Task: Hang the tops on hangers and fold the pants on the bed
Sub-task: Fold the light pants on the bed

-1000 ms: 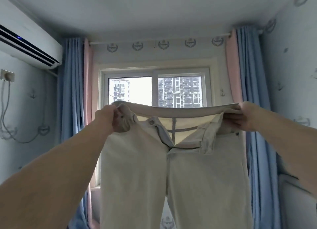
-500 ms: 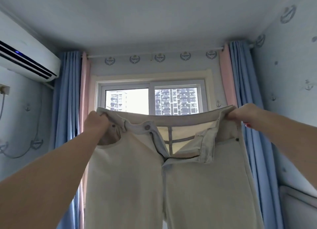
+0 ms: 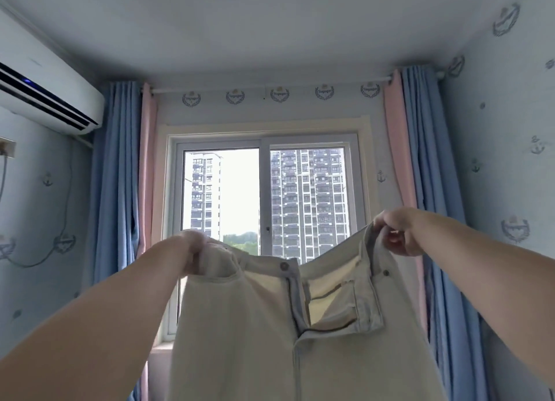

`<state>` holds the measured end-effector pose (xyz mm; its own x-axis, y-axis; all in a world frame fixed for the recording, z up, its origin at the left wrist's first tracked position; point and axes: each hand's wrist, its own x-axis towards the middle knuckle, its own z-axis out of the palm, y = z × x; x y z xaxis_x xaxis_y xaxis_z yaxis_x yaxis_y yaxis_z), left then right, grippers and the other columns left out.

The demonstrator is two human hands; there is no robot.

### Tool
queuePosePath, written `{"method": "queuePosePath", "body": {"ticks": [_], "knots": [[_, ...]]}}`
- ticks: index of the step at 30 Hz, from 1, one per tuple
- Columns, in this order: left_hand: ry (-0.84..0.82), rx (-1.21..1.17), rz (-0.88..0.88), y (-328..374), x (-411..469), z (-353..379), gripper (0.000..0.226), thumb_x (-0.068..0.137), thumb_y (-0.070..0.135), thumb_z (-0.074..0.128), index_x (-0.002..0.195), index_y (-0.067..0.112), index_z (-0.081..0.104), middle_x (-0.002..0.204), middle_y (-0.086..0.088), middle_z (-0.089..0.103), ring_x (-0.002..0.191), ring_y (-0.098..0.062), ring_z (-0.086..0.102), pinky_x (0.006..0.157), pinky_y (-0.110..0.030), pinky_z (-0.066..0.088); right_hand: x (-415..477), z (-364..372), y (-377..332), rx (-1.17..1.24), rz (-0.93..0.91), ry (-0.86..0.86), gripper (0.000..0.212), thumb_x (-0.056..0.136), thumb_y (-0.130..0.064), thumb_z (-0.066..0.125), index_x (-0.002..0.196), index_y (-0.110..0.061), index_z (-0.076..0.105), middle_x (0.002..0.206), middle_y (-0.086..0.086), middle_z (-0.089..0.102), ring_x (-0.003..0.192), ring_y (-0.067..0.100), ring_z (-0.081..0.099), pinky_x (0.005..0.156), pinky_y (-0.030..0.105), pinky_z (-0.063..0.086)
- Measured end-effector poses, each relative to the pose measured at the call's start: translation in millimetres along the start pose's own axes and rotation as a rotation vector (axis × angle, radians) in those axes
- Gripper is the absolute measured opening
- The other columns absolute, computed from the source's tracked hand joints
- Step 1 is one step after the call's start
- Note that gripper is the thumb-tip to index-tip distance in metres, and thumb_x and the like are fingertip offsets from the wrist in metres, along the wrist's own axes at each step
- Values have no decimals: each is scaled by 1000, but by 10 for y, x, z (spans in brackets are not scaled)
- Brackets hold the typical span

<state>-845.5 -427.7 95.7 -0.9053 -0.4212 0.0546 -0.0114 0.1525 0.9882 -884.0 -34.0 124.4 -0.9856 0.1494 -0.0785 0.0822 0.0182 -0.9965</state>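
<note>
Two hands, left hand [image 3: 195, 252] and right hand [image 3: 396, 235], are holding the pants [image 3: 255, 340] up, fingers [image 3: 393, 245] clamped on the waistband [image 3: 261, 261]. Probably best: keeping it level, matching legs before folding.

You hold cream cotton pants [image 3: 270, 334] up before a white-framed window [image 3: 265, 196], your left hand [image 3: 195, 255] and right hand [image 3: 396, 235] each gripping the waistband, fly unbuttoned, between blue-and-pink curtains [image 3: 126, 172].

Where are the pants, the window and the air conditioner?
pants [image 3: 240, 325]: head view, cloth below the pocket.
window [image 3: 225, 190]: head view, left glass pane.
air conditioner [image 3: 45, 79]: head view, white front.
</note>
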Motion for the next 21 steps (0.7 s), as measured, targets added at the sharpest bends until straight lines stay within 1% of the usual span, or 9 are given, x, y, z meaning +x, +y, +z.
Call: {"method": "queuePosePath", "body": {"ticks": [1,3,5,7,9,13,15,17,21], "knots": [[-93,-49,-7,8,-71,83,39,105,2,31,90,-2,67,68,-17,70,49,-25,68,48,-32,59,-38,64,23,-21,-18,-10,16,87,0,64,73,-5,60,60,1,48,44,7,39,35,20,46],[-127,-106,34,62,-156,230,32,101,-2,38,87,-5,67,69,-18,70,46,-25,66,41,-31,56,-104,186,46,-26,-76,-89,13,84,-3,73,76,-1,64,57,6,56,48,15,54,44,26,55],[-131,-172,144,126,-309,390,28,97,-7,41,103,-10,67,94,-25,69,70,-30,69,59,-36,61,-170,294,27,-19,-105,-232,22,80,-12,81,88,2,67,73,13,64,59,23,65,57,30,60],[-155,-227,209,170,-412,549,35,96,-10,31,113,-3,60,107,-26,58,93,-32,60,73,-39,55,-240,395,-16,-45,-102,-381,27,79,-21,82,94,-3,68,75,8,62,63,19,59,58,27,54],[-256,-250,258,174,-536,702,36,95,-10,25,112,1,56,108,-22,53,95,-30,56,70,-36,50,-291,507,-66,-60,-124,-461,19,86,-22,76,92,-6,68,70,5,59,59,15,54,55,23,49],[-370,-220,382,148,-715,921,19,103,8,41,108,6,59,93,-13,65,79,-25,64,61,-31,55,-439,682,-124,-73,-238,-602,10,90,-8,66,82,-5,72,77,8,68,64,17,68,61,26,59],[-409,-203,422,137,-779,986,13,103,14,49,107,10,61,87,-6,63,73,-20,61,61,-31,53,-526,737,-153,-58,-258,-581,17,95,-5,62,82,-3,73,78,10,71,65,20,71,63,29,61],[-451,-168,437,118,-832,1031,13,100,19,56,110,13,61,93,-4,64,78,-21,62,65,-33,54,-592,774,-182,-63,-282,-519,19,97,-5,60,82,-2,72,76,10,73,66,21,73,63,32,62],[-448,-68,500,18,-912,1170,54,77,19,82,125,16,57,116,-11,70,105,-28,70,93,-46,58,-681,818,-232,-68,-287,-487,20,93,-7,63,78,-2,75,82,12,72,71,25,73,72,35,64]]}}
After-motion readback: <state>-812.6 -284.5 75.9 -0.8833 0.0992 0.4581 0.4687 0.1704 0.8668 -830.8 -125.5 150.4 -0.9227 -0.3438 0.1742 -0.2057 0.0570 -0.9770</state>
